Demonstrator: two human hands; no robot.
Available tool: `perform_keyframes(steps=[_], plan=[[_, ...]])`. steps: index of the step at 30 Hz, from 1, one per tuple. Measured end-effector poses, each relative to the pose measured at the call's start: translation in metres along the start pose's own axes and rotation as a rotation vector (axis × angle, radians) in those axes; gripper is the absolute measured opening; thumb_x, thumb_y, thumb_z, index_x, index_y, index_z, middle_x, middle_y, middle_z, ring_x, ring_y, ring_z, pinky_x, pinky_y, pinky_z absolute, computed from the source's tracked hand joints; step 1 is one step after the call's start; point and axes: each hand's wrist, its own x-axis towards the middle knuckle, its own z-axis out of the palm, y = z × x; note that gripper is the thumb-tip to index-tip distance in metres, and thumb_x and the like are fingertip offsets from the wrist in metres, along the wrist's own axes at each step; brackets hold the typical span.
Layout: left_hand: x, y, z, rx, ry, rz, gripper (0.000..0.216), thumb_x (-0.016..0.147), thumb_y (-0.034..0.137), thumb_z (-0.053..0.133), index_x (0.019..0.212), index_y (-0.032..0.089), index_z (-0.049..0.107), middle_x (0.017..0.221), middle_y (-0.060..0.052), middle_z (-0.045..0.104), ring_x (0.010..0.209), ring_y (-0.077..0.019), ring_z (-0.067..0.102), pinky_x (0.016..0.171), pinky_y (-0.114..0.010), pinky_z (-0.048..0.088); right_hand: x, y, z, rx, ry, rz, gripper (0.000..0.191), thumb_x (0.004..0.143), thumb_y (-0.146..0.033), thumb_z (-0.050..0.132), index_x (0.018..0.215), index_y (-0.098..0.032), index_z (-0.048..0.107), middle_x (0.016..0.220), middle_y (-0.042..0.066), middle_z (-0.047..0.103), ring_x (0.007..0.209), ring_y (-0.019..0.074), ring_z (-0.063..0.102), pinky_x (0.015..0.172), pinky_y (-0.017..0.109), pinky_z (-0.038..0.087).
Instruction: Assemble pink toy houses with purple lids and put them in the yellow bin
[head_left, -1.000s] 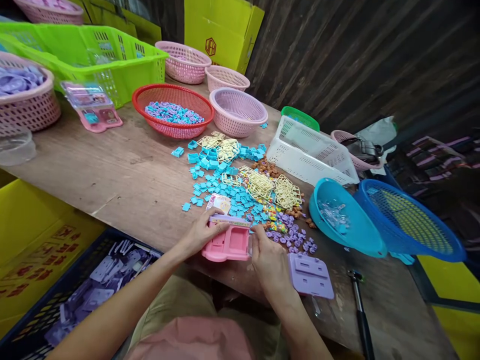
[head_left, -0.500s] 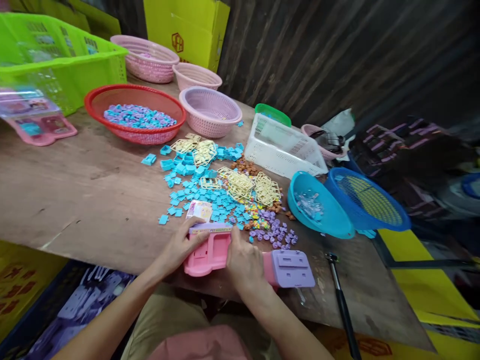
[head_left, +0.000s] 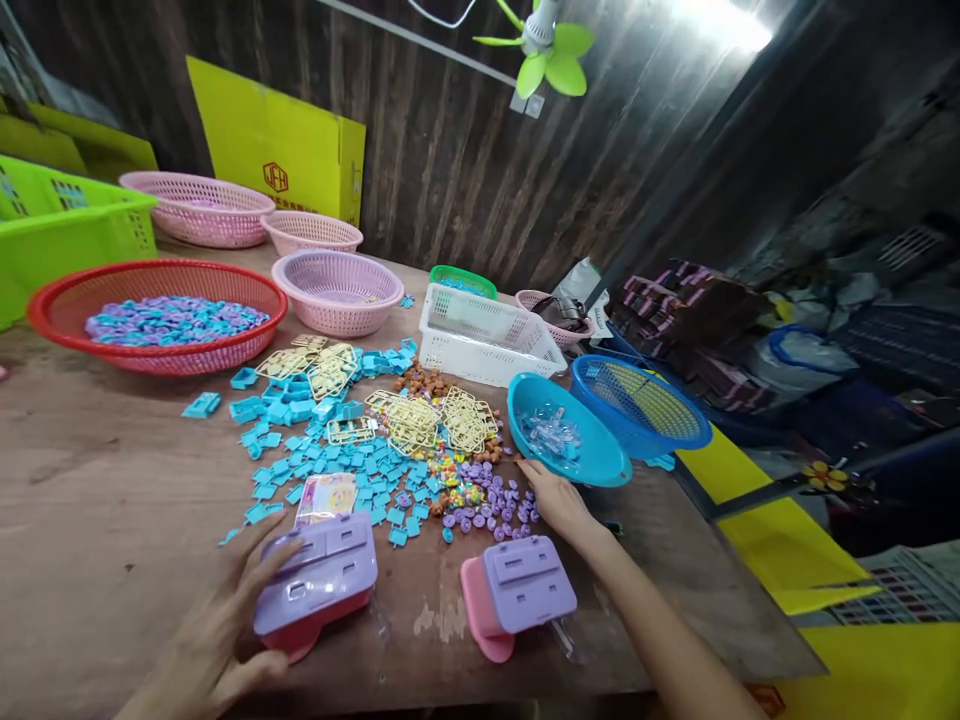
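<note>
My left hand (head_left: 225, 610) grips the left end of a pink and purple toy house (head_left: 322, 575), its fingers over the top and thumb at the near corner. The purple panel faces up. My right hand (head_left: 559, 505) stretches its fingers towards small brown pieces (head_left: 491, 450) beside the blue oval basket (head_left: 574, 430); whether the fingertips touch one is unclear. A second toy house (head_left: 529, 580) lies purple side up between my hands, nearer my right forearm. Purple round pieces (head_left: 491, 500) lie left of my right hand. A printed card (head_left: 326, 497) lies behind the left house.
Light-blue parts (head_left: 322, 455) and cream frames (head_left: 409, 420) are heaped mid-table. Behind stand a red basket (head_left: 157, 275) of purple and blue pieces, a pink basket (head_left: 337, 310) and a white basket (head_left: 487, 345). A blue sieve basket (head_left: 637, 405) stands at right.
The held toy house has turned from its pink open side to purple side up and moved left with my left hand. My right hand has let go and reached forward right. The view has tilted up.
</note>
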Motion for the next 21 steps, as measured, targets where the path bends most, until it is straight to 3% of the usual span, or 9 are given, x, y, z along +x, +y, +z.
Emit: perform_keyframes(steps=[4, 7, 10, 14, 16, 21], plan=[[0.015, 0.034, -0.013, 0.09, 0.158, 0.048, 0.059, 0.083, 0.026, 0.052, 0.137, 0.03, 0.029, 0.127, -0.009, 0.048, 0.122, -0.0264, 0.045, 0.101, -0.044, 0.042, 0.012, -0.005, 0.022, -0.25, 0.015, -0.09, 0.064, 0.079, 0.006, 0.022, 0.14, -0.011, 0.031, 0.146, 0.013, 0.033, 0.098, 0.0198, 0.063, 0.082, 0.031, 0.053], [0.038, 0.071, -0.01, 0.102, 0.182, 0.181, 0.053, 0.08, 0.014, 0.054, 0.13, 0.024, 0.038, 0.118, -0.008, 0.053, 0.119, -0.0225, 0.047, 0.101, -0.036, 0.043, 0.02, -0.01, 0.03, -0.327, 0.097, -0.092, 0.059, 0.081, 0.004, 0.023, 0.138, -0.006, 0.033, 0.138, 0.019, 0.042, 0.096, 0.0218, 0.063, 0.072, 0.031, 0.056], [0.079, 0.099, 0.003, 0.07, -0.032, 0.239, 0.042, 0.083, 0.015, 0.047, 0.125, 0.018, 0.043, 0.113, -0.01, 0.059, 0.109, -0.0218, 0.054, 0.09, -0.035, 0.05, 0.027, -0.016, 0.032, -0.288, 0.188, -0.07, 0.052, 0.083, 0.003, 0.026, 0.133, -0.004, 0.04, 0.119, 0.02, 0.057, 0.104, 0.0231, 0.059, 0.07, 0.028, 0.057], [0.154, 0.115, 0.035, 0.114, -0.566, 0.184, 0.031, 0.085, 0.019, 0.043, 0.114, 0.014, 0.053, 0.106, -0.011, 0.062, 0.095, -0.0247, 0.06, 0.08, -0.04, 0.053, 0.029, -0.025, 0.035, -0.25, 0.23, 0.008, 0.047, 0.083, 0.003, 0.027, 0.122, -0.003, 0.05, 0.108, 0.02, 0.059, 0.098, 0.0235, 0.061, 0.064, 0.028, 0.057], [0.191, 0.118, 0.056, 0.154, -0.734, 0.161, 0.029, 0.085, 0.019, 0.043, 0.11, 0.012, 0.056, 0.105, -0.012, 0.062, 0.094, -0.0255, 0.062, 0.08, -0.038, 0.053, 0.029, -0.028, 0.036, -0.237, 0.232, 0.049, 0.044, 0.082, 0.004, 0.026, 0.114, -0.002, 0.055, 0.103, 0.021, 0.059, 0.091, 0.0232, 0.062, 0.059, 0.028, 0.056], [0.255, 0.126, 0.117, 0.219, -0.81, 0.115, 0.028, 0.082, 0.01, 0.04, 0.097, 0.011, 0.063, 0.105, -0.015, 0.064, 0.097, -0.0247, 0.063, 0.081, -0.033, 0.051, 0.025, -0.029, 0.033, -0.193, 0.199, 0.056, 0.037, 0.085, -0.001, 0.029, 0.102, -0.007, 0.061, 0.105, 0.018, 0.057, 0.094, 0.0237, 0.059, 0.061, 0.03, 0.056]])
